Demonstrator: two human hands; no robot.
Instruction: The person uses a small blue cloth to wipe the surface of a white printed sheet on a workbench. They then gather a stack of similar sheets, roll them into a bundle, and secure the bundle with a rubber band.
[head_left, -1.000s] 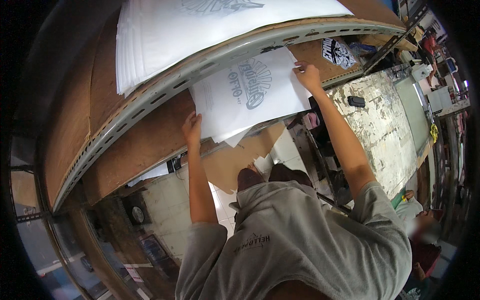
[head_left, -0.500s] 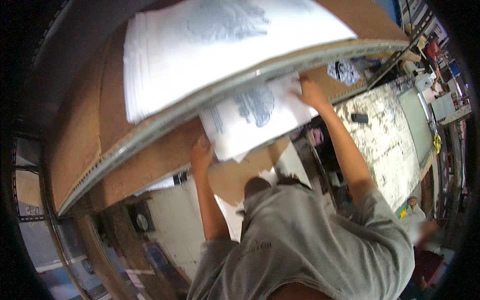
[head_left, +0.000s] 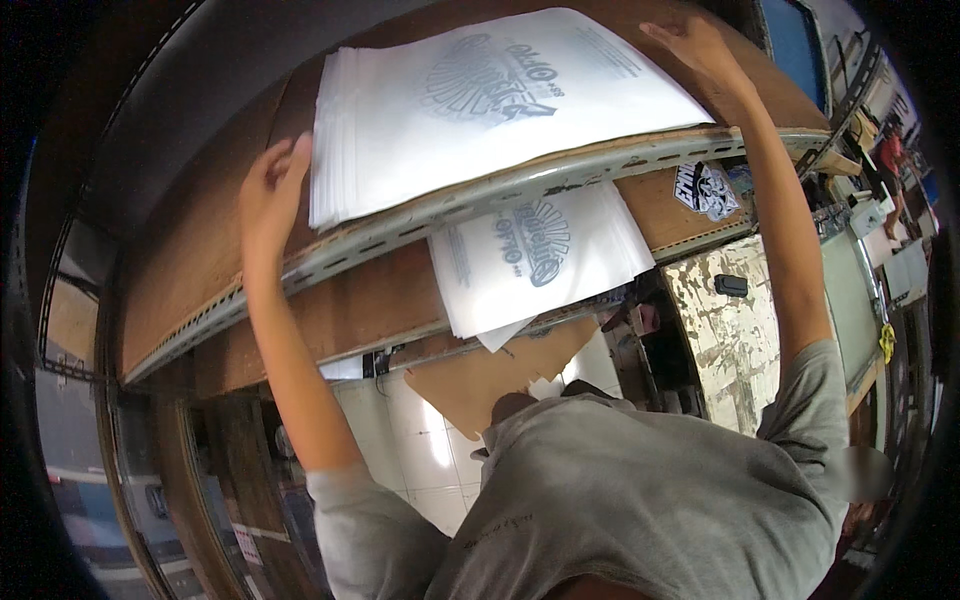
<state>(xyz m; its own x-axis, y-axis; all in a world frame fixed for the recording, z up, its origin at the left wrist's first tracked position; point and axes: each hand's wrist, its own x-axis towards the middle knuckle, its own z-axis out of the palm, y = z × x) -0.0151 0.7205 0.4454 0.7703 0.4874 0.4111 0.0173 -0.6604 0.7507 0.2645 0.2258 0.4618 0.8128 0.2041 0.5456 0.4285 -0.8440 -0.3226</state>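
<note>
A thick stack of whitish, translucent printed sheets [head_left: 390, 160] lies on the upper shelf [head_left: 240, 215]. Beside its left edge is my left hand [head_left: 272, 195], fingers loosely bent and thumb apart, holding nothing. My right hand [head_left: 702, 52] hovers past the stack's far right corner, its fingers stretched out and nothing in them. On the lower shelf sits a second pile of similar printed sheets [head_left: 600, 240], partly covered by the upper shelf's front rail [head_left: 480, 195]. One sheet corner there droops over the front edge.
A black-and-white printed sticker [head_left: 706, 190] lies on the lower shelf at right. Next to it stands a paint-worn table [head_left: 725, 340] with a small black object [head_left: 730, 286]. Brown cardboard [head_left: 500, 375] lies on the tiled floor [head_left: 430, 450]. Another person [head_left: 890, 160] is at the far right.
Both hands have left the lower pile and moved up to the upper stack, left hand to its left side, right hand to its far right. The lower sheets now rest on their shelf.
</note>
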